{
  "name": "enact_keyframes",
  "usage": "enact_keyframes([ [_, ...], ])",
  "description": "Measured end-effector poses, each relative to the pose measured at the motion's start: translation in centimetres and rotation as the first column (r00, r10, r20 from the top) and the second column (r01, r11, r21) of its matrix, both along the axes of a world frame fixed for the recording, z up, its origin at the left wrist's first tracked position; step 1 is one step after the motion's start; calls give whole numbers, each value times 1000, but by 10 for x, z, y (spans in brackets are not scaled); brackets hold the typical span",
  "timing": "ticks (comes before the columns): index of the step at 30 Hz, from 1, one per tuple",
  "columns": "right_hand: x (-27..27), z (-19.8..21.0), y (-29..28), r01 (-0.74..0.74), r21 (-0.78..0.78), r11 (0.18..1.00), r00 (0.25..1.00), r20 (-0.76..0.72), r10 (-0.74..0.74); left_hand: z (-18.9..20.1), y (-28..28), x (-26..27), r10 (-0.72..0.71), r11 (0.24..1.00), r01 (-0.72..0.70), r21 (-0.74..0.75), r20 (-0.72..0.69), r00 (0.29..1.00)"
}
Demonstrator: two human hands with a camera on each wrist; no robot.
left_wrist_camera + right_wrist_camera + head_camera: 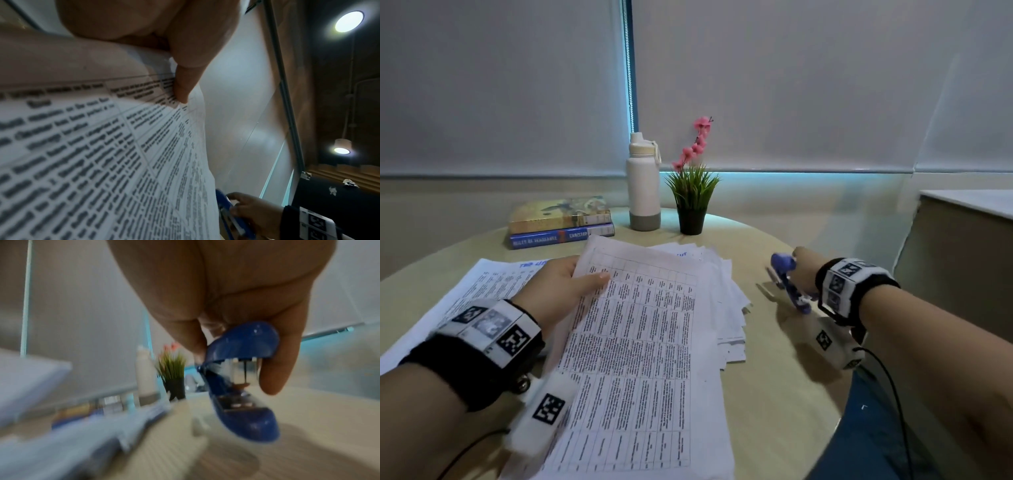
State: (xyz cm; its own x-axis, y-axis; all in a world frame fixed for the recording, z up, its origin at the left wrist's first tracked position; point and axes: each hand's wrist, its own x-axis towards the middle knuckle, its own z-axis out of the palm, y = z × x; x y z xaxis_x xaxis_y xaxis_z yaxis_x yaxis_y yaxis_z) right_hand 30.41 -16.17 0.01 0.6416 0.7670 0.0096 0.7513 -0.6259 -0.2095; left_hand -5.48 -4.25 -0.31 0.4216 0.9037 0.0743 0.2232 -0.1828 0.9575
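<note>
My left hand (582, 277) pinches the upper left edge of a printed sheet with a table on it (647, 342), thumb on top and fingers hidden beneath. The sheet is lifted at that edge over a pile of papers (726, 294). In the left wrist view the thumb (185, 78) presses on the sheet (102, 154). To the right of the pile, my right hand (799, 270) holds a blue stapler (789, 284) just above the table, its mouth gaping. The right wrist view shows the stapler (244, 402) held between thumb and fingers (275, 369), blurred by motion.
Everything lies on a round beige table (774, 370). At its back stand two stacked books (561, 222), a white bottle (642, 185) and a potted plant with pink flowers (691, 202). Another printed sheet (472, 294) lies at the left. A cabinet (962, 246) stands at the right.
</note>
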Motion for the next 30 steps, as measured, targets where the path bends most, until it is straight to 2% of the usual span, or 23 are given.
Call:
enact_keyframes([
  [1,-2,4,-3,39,176,984,995,-102,-21,1,-2,1,-3,1000,3,2,6,1000],
  [2,-5,10,-7,105,362,926,968,-249,-12,3,-4,1,-7,1000,7,3,11,1000],
  [3,-10,17,-10,190,529,827,900,-430,69,5,-7,3,-16,1000,16,2,17,1000],
  [4,-18,27,-15,283,639,715,782,-586,214,6,-10,6,-27,1000,27,5,21,999],
  [5,-30,40,-20,355,688,633,640,-672,373,8,-13,9,-39,999,39,16,20,999],
  [6,-42,51,-22,404,707,580,501,-702,506,11,-16,14,-51,998,50,36,16,999],
  [7,-54,64,-23,410,719,562,396,-695,600,13,-20,18,-64,996,64,60,7,998],
  [8,-66,75,-21,380,747,546,335,-661,671,16,-24,23,-81,993,82,83,-5,997],
  [9,-79,85,-17,346,785,513,332,-614,716,19,-28,28,-99,990,101,101,-18,995],
  [11,-104,97,-3,326,847,420,383,-524,761,23,-36,36,-135,984,136,119,-22,991],
  [13,-129,104,9,321,888,329,507,-455,732,27,-43,43,-164,977,165,137,-18,986],
  [15,-147,106,20,294,908,297,588,-417,693,30,-47,48,-182,970,184,160,-22,983],
  [20,-168,97,31,254,901,353,579,-434,690,33,-50,53,-223,958,222,183,-14,975],
  [26,-189,92,29,237,919,316,586,-394,708,35,-52,58,-203,966,201,163,-2,979],
  [30,-199,94,30,239,936,260,609,-353,710,38,-56,59,-206,966,200,161,20,978],
])
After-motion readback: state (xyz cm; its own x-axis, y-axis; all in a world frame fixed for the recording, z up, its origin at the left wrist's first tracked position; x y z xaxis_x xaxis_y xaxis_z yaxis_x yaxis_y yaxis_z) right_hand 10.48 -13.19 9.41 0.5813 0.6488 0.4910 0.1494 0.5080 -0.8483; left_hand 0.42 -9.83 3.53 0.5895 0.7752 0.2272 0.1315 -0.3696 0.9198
